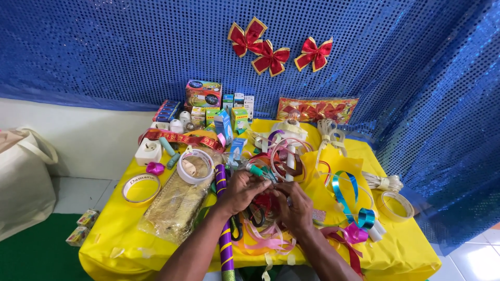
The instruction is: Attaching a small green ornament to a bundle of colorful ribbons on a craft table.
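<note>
Both my hands meet over the middle of a yellow-covered table (120,244). My left hand (244,188) and my right hand (296,207) pinch a small piece of red ribbon (267,200) between their fingertips. Under them lies a tangle of loose ribbons, pink ones (265,240) nearest me. A purple roll with gold stripes (224,229) runs beneath my left forearm. A gold glittery sheet (174,208) lies just left of it.
Tape rolls (195,166) (140,188) (396,205), a white socket (148,152), small boxes (203,93) and blue ribbon (346,195) crowd the table. Three red bows (271,57) hang on the blue sequin backdrop. A cloth bag (23,177) stands on the floor at left.
</note>
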